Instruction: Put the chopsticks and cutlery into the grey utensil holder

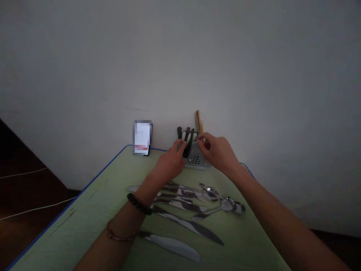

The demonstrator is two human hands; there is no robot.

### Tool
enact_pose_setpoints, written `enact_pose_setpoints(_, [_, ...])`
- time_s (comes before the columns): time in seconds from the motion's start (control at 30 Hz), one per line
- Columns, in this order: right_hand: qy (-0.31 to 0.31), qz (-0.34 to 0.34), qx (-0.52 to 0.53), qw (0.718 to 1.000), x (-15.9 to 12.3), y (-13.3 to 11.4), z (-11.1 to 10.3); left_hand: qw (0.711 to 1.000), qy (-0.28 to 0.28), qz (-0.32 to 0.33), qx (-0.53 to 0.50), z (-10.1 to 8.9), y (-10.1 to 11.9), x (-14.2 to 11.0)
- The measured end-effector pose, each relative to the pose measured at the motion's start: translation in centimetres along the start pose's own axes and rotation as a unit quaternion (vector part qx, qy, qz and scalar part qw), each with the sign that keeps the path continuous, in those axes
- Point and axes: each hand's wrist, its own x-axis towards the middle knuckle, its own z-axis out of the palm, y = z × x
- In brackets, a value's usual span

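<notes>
A small grey cutlery holder with holes in its front stands at the far edge of the green table, against the wall. Dark-handled utensils and wooden chopsticks stick up out of it. My left hand reaches to the holder's left side, fingers curled around a dark handle. My right hand is at the holder's top right, thumb and fingers pinched at the base of the chopsticks.
Several metal knives and spoons lie loose on the table between my forearms. A phone leans upright against the white wall at the far left corner. The table has a blue edge; dark floor with white cables lies left.
</notes>
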Motion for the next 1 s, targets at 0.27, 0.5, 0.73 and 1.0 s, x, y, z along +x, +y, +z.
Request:
enact_pose_setpoints(0.27, [-0.075,-0.031,0.083,0.993,-14.1,4.4,4.3,0.998,0.015,0.049,0.038,1.7,0.6,-2.8])
enact_pose_setpoints(0.5, [-0.117,-0.060,0.053,0.990,-17.3,4.4,6.5,0.981,-0.154,0.091,0.081,3.2,0.1,-12.2])
enact_pose_setpoints(0.73, [-0.075,-0.033,0.051,0.995,-15.3,3.4,8.2,0.987,-0.141,0.035,0.070,4.3,0.5,-11.1])
enact_pose_setpoints(1.0, [-0.017,-0.017,0.137,0.990,-14.7,3.8,8.7,0.995,-0.082,0.058,0.023,5.4,1.0,-8.5])
